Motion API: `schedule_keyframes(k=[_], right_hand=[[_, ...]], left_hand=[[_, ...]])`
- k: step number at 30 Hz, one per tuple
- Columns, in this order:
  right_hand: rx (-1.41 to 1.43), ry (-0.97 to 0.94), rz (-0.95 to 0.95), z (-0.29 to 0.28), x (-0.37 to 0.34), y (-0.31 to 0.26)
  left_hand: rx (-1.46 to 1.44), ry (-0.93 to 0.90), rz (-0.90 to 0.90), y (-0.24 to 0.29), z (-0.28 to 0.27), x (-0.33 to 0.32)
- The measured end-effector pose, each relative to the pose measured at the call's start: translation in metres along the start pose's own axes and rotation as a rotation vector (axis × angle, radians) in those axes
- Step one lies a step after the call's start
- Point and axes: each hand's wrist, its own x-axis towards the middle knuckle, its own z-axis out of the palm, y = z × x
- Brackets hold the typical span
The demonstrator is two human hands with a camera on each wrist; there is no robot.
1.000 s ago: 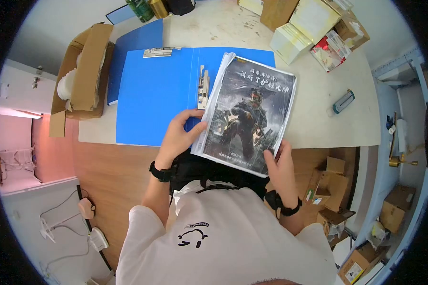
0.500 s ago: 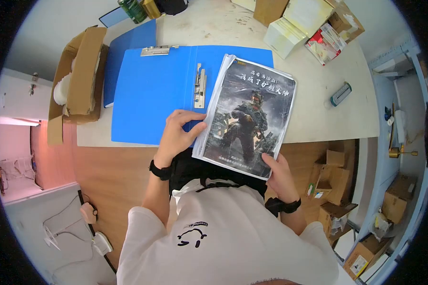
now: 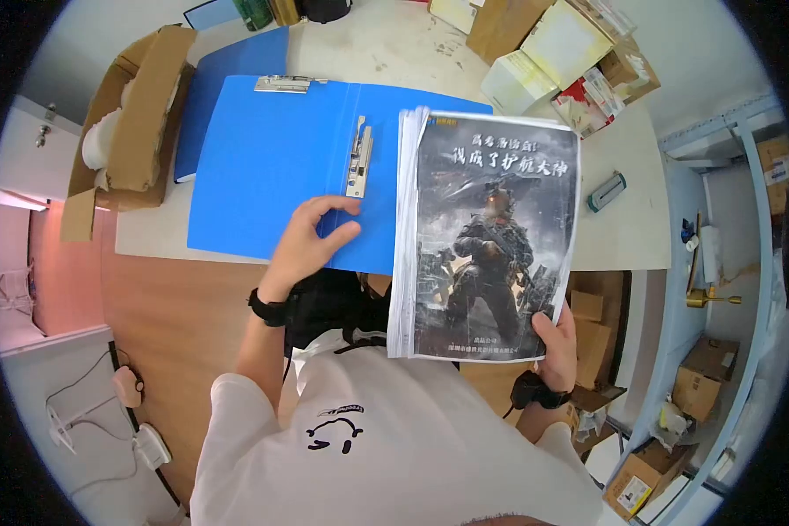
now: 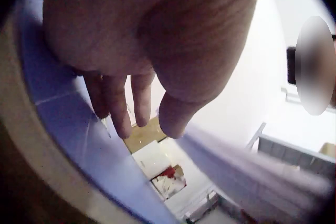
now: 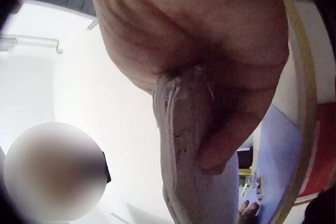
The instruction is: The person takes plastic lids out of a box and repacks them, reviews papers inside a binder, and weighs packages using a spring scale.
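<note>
My right hand (image 3: 557, 347) grips the lower right corner of a thick sheaf of papers (image 3: 491, 237), thumb on top. The cover sheet shows an armed soldier and white lettering. In the right wrist view the sheaf (image 5: 181, 129) appears edge-on between thumb and fingers. My left hand (image 3: 311, 241) holds nothing; its thumb and fingers are parted over the blue folder (image 3: 263, 167), just left of the sheaf. The folder lies spread open, with a metal lever clip (image 3: 359, 162) by its spine and another metal clip (image 3: 287, 84) at its top edge. The sheaf hides the folder's right part.
A cardboard box (image 3: 153, 123) holding white items stands at the left, beside a second blue folder (image 3: 245, 70). White and brown boxes (image 3: 522, 81) crowd the back right. A small teal-edged object (image 3: 607, 192) lies on the table (image 3: 636, 237) at the right.
The sheaf has moved right and toward the body in my right hand, turning from tilted to nearly upright. My left hand has come away from its left edge.
</note>
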Motion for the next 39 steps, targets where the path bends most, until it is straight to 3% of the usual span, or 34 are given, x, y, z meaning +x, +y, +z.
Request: schedule_keyframes(k=[3,4,6,8,10,12,13,14,16,17,19,22,23,31,33,39], right_hand=[[0.237,-0.073,-0.039,0.024,0.017,0.010],[0.301,-0.128,-0.023,0.029,0.028,0.017],[0.380,-0.162,0.000,0.046,0.047,0.027],[0.414,-0.228,0.014,0.060,0.065,0.037],[0.438,-0.296,0.026,0.077,0.078,0.038],[0.376,-0.330,0.013,0.093,0.084,0.032],[0.346,-0.338,0.010,0.098,0.085,0.028],[0.349,-0.341,0.007,0.101,0.089,0.030],[0.188,-0.402,-0.046,0.100,0.098,0.033],[0.186,-0.405,-0.044,0.107,0.101,0.033],[0.113,-0.437,-0.111,0.116,0.105,0.032],[0.047,-0.488,-0.177,0.122,0.112,0.033],[0.048,-0.490,-0.189,0.121,0.108,0.026],[-0.361,-0.537,-0.250,0.115,0.132,0.005],[-0.531,-0.356,-0.270,0.112,0.137,0.003],[-0.511,-0.256,-0.259,0.110,0.148,0.006]], left_hand=[[0.731,0.151,0.332,0.009,0.027,-0.009],[0.793,0.189,0.370,0.000,0.031,-0.009],[0.516,0.322,0.322,-0.014,0.042,-0.006],[0.608,0.323,0.332,-0.067,0.046,-0.002],[0.693,0.330,0.340,-0.079,0.032,-0.003],[-0.348,0.191,0.046,-0.055,0.014,-0.009],[-0.292,0.243,0.009,-0.004,0.000,-0.007],[-0.289,0.243,0.012,0.014,-0.012,-0.001],[-1.006,0.143,-0.126,0.030,-0.033,0.010],[-1.007,0.147,-0.126,0.028,-0.045,0.016],[-0.956,-0.018,-0.156,0.023,-0.058,0.026],[-0.796,-0.059,-0.133,0.024,-0.064,0.031],[-0.891,-0.053,-0.142,0.028,-0.060,0.027],[-0.768,0.120,-0.125,0.029,-0.045,0.016],[-0.723,0.113,-0.139,0.038,-0.041,0.012],[-0.673,0.095,-0.112,0.043,-0.040,0.010]])
